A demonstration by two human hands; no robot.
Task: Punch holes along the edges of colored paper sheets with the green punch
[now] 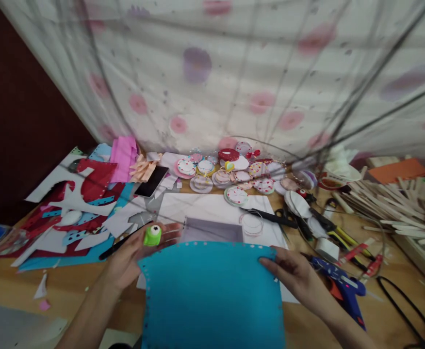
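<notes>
A large blue felt sheet [212,295] with small marks along its edges covers the lower middle of the view. My right hand [288,271] pinches its upper right corner between thumb and fingers. At its upper left corner is my left hand [136,249], palm up with the fingers stretched out. A small green one-eyed figure [153,235] rests on the left palm, near the thumb. Behind the blue sheet, white paper [205,206] and a grey-purple rectangle [212,230] lie on the table.
Felt and paper scraps [85,213] and a phone [152,182] lie left. Round decorated pieces [236,195] line the back. Scissors [270,217], pliers [338,232], a blue glue gun [343,286] and wooden sticks [398,208] are right. Thin dark cables cross above.
</notes>
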